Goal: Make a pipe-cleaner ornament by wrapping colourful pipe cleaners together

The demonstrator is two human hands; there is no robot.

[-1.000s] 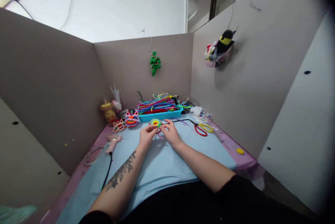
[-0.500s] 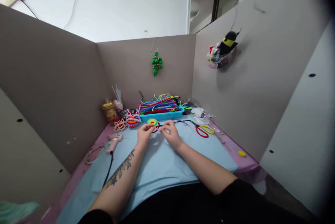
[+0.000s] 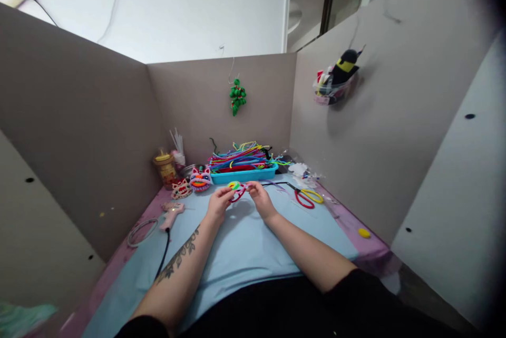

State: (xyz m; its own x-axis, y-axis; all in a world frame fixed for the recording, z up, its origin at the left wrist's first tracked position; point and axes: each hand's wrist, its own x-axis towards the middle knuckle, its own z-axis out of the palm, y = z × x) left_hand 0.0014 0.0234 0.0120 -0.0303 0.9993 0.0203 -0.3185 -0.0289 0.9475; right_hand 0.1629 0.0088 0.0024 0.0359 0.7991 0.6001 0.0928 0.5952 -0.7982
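A small craft piece (image 3: 234, 186) in yellow, green and white, with a dark red looped strip (image 3: 239, 195) at its lower right, is held above the blue cloth. My left hand (image 3: 221, 202) pinches the piece at its left side. At the right end of the red strip, the fingertips of my right hand (image 3: 261, 199) are closed on it. The blue tray (image 3: 245, 175), heaped with colourful pipe cleaners (image 3: 241, 158), stands just behind the hands.
Scissors (image 3: 306, 199) with red and yellow handles lie right of my hands. On the left are a pink glue gun (image 3: 173, 215) with its cable, two animal-face crafts (image 3: 200, 179) and a brown cup (image 3: 165, 169). A yellow disc (image 3: 364, 233) lies far right. Grey panels (image 3: 221, 85) surround the table.
My right hand has come to the strip's end, its fingers closing there. The red strip now spreads wider between both hands, and the craft piece has shifted slightly right and turned.
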